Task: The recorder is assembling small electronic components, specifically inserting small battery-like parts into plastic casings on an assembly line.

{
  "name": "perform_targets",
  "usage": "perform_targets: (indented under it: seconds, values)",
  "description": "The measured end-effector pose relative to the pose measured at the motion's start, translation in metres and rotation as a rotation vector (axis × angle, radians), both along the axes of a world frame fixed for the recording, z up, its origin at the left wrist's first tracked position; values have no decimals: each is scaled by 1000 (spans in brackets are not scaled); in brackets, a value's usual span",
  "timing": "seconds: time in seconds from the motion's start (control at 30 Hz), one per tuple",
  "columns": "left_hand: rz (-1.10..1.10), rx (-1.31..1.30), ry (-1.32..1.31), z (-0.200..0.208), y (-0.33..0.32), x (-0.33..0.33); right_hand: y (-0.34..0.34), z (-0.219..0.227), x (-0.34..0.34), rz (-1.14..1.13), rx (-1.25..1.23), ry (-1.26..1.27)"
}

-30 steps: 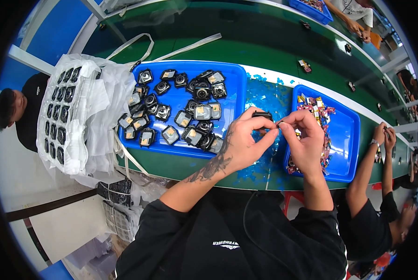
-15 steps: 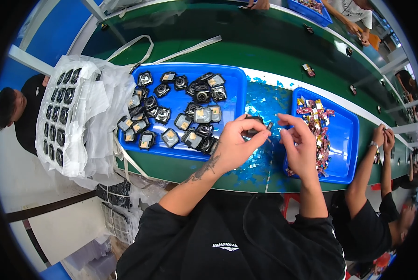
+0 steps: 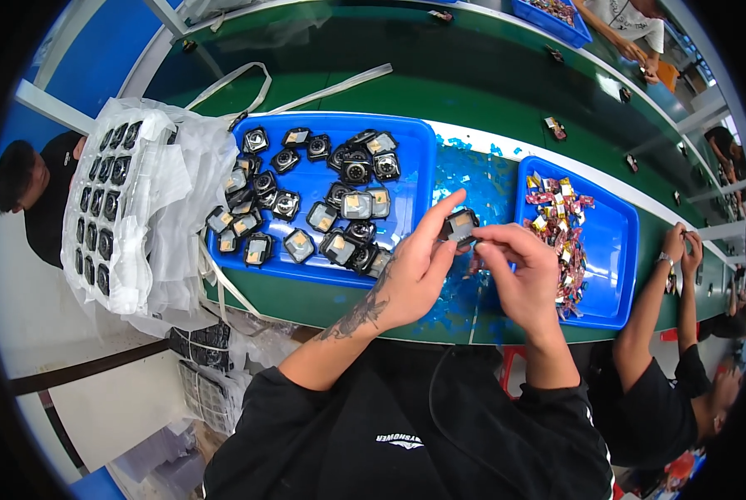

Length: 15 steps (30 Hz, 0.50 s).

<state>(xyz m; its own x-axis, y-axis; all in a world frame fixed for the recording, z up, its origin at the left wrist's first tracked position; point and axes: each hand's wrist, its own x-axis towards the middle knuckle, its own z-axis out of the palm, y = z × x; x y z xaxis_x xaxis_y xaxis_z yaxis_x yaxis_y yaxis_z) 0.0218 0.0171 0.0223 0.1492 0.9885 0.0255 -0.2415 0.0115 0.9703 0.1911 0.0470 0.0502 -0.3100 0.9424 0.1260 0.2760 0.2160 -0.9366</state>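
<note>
My left hand (image 3: 406,287) holds a small black smartwatch case (image 3: 459,223) between thumb and fingers, its forefinger stretched along the side. My right hand (image 3: 525,279) pinches the lower right edge of that case with thumb and forefinger. Just under the right fingertips a small pinkish part (image 3: 474,264) shows; whether it is held or lies on the table, I cannot tell. Left of my hands, a blue tray (image 3: 306,125) bears many similar black cases (image 3: 340,247). To the right stands a second blue tray (image 3: 613,250) with a heap of small pink, yellow and silver parts (image 3: 566,242).
Blue film scraps (image 3: 465,179) litter the table between the trays. Stacked white trays of cases (image 3: 110,208) stand at far left, with a strap (image 3: 331,87) behind. Single parts (image 3: 555,128) lie on the green belt (image 3: 473,67). A co-worker's hands (image 3: 681,248) are at right.
My right hand has moved left and closed on the case's edge. The left hand's fingers have straightened, leaving the case more exposed and tilted up.
</note>
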Motion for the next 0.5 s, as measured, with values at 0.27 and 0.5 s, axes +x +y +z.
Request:
perform_targets:
  seconds: [0.27, 0.5]
  values:
    - [-50, -26, 129, 2, -3, -8, 0, 13, -20, -16, 229, -221]
    - [-96, -9, 82, 5, -2, -15, 1, 17, -24, 0, 360, -226]
